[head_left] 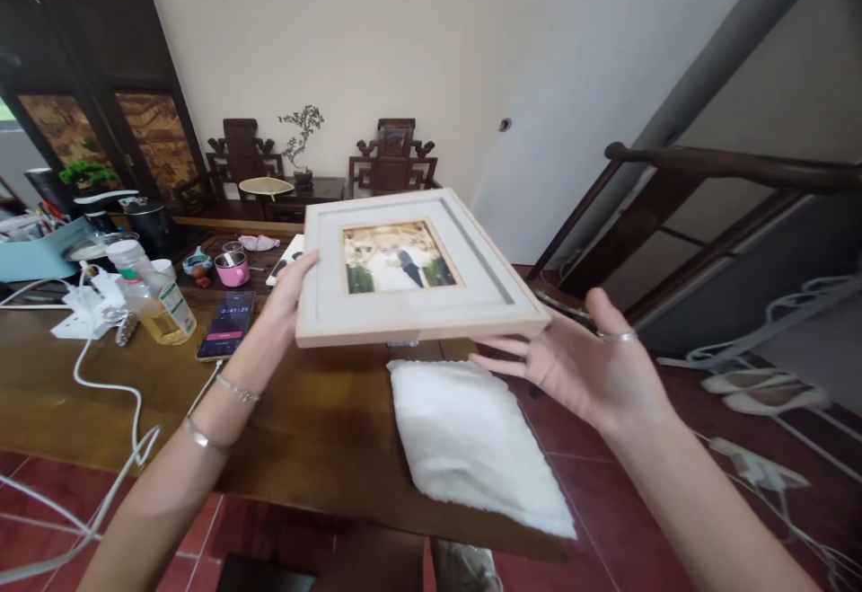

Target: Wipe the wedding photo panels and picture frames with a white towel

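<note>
A picture frame (404, 312) with a pale wooden border is held up above the table, tilted, its face toward me. Behind its wide white mat is a small photo of people in a white gown and a dark suit. My left hand (294, 282) grips the frame's left edge, its fingers partly hidden. At the lower right corner, my right hand (579, 360) is open, thumb raised and fingers spread, some of them under the frame. Whether it bears any weight I cannot tell. Below lies a white cloth (475, 439) at the table's right end.
On the wooden table (296, 448) at left are a lit phone (227, 324), a bottle of yellow liquid (162, 304), a white power strip (87, 304) with cables, and a pink cup (233, 269). A dark wooden chair (734, 165) stands at right.
</note>
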Available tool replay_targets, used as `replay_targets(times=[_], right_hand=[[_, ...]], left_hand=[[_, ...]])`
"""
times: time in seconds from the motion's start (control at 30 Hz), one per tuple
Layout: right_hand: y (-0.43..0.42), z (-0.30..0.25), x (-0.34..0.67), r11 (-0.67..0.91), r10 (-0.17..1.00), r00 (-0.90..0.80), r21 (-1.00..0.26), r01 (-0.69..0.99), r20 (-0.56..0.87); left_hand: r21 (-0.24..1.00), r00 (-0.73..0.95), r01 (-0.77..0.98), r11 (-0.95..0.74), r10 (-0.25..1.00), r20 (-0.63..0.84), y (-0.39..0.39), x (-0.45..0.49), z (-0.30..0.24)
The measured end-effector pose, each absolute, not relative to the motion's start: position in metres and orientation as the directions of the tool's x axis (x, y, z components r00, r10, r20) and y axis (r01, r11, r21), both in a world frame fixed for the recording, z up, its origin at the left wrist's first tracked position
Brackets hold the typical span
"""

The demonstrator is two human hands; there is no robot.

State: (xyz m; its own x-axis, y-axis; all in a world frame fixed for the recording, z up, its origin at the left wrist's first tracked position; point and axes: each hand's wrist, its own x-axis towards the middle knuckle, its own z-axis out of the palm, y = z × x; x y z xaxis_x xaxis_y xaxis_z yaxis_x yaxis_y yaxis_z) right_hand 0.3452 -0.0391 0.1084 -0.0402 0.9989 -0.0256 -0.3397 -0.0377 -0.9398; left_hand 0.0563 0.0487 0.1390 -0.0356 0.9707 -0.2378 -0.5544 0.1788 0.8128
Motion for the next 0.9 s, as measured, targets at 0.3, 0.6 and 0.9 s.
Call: replay_targets(times=[0.3,0.6,0.9], right_hand=[[-0.005,0.097,0.359,0.041,0.915,0.367,-0.866,-0.499,-0.169],[-0.015,0.107,0.376,0.22,0.845,0.512,-0.773,-0.595,-0.155],[-0.027,0.109,0.385,0.238,0.814,0.555,-0.774,-0.587,-0.171]], left_hand=[[0.737,0.261,-0.565,0.37,0.928,-0.265,0.088,0.11,0.101],[0.618,0.208,-0.52,0.59,0.789,-0.578,0.103,0.128,0.037],[0.662,0.071,-0.579,0.476,0.838,-0.541,0.132,0.157,0.031]])
